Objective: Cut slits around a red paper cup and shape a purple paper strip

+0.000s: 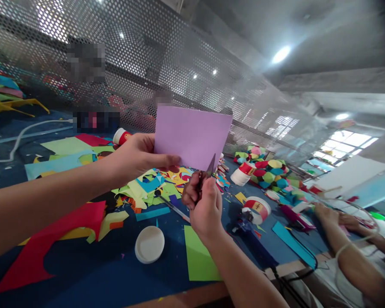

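A sheet of purple paper [192, 134] is held up above the table, pinched at its lower left edge by my left hand [141, 156]. My right hand [205, 205] grips a pair of scissors [212, 164], fingers curled round the handles. The blades point upward at the lower right edge of the purple paper, one of them showing in front of it. Whether they have cut into the sheet I cannot tell. Below my right hand lies a green paper sheet [200, 256], and left of that a small white round lid or dish [149, 244].
Coloured paper scraps [150, 184] cover the table's middle, with a large red offcut [60, 239] at left. To the right are a blue glue gun [255, 241] with a cord, a red-and-white tape roll [256, 209] and a paper cup [243, 173]. Another person's arms [346, 256] rest at far right.
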